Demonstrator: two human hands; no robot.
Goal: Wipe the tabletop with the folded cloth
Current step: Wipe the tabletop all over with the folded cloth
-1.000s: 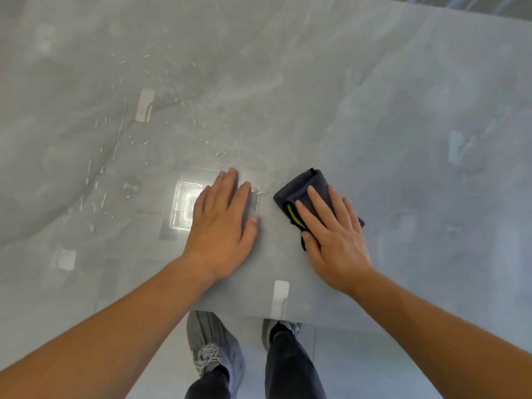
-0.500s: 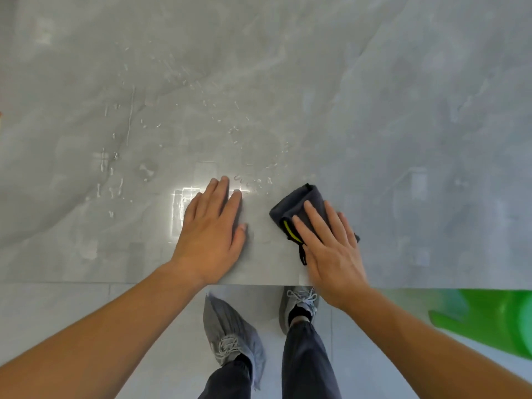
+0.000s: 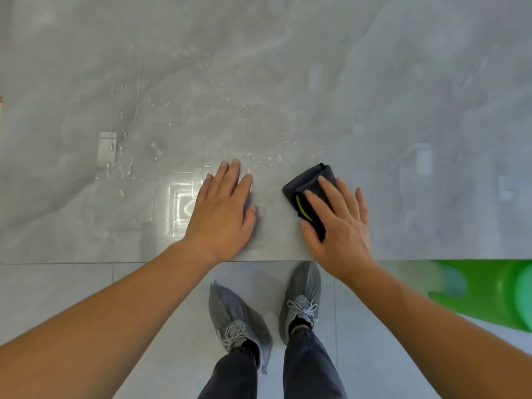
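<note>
A glossy grey marble-look tabletop fills the upper view, its near edge running across the middle. A folded dark grey cloth with a yellow-green stripe lies near that edge. My right hand presses flat on the cloth, fingers spread over it. My left hand rests flat on the bare tabletop to the left of the cloth, holding nothing. Several water droplets are scattered just beyond both hands and further to the left.
A green plastic stool or chair stands on the floor at the lower right, below the table edge. My feet in grey shoe covers stand on the grey tiled floor. A bright light reflection shines left of my left hand.
The view has tilted down and back, so the table edge, feet and green stool show more. Both hands kept their pose, the right hand still on the cloth near the edge.
</note>
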